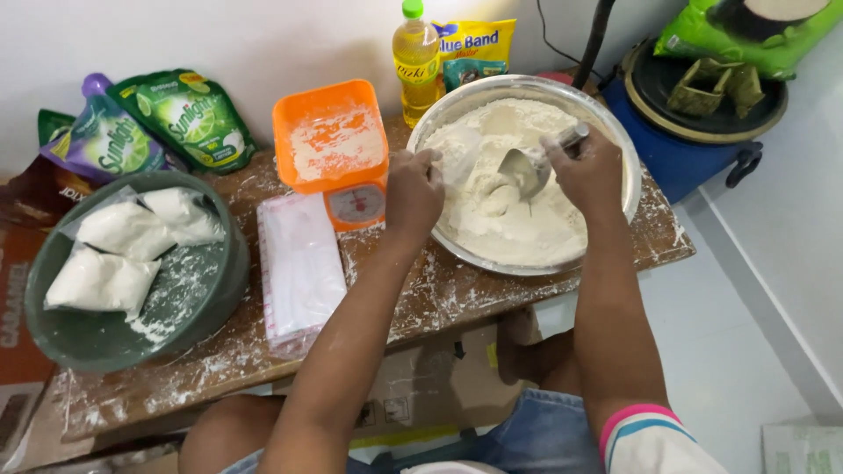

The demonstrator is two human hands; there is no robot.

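The worktop (457, 294) is a low wooden board, dusted with white flour across most of its surface. At its right end sits a large metal bowl (615, 140), round and shiny, filled most of the way with pale flour (518, 219). At the left end rests a dark green basin (211, 290) that holds three filled clear bags of white powder (123, 230). Between basin and bowl lies a flat stack of clear plastic bags (300, 268), and just behind it stands an orange kitchen scale (334, 145) with a floury square tray on top and a dial on its front face.

Against the wall behind the worktop lean two green refill pouches (189, 114), a purple pouch (101, 140), a yellow bottle of oil (415, 66) with a green cap and a yellow sachet (479, 48). A blue drum (676, 154) stands to the right of the bowl.

The right hand (590, 171) is over the bowl, fingers clamped on the handle of a metal scoop (527, 171), whose blade is sunk in the flour. The left hand (413, 189) is at the bowl's left rim, fingers pinched together on a thin clear bag (461, 149) held over the flour beside the scoop.
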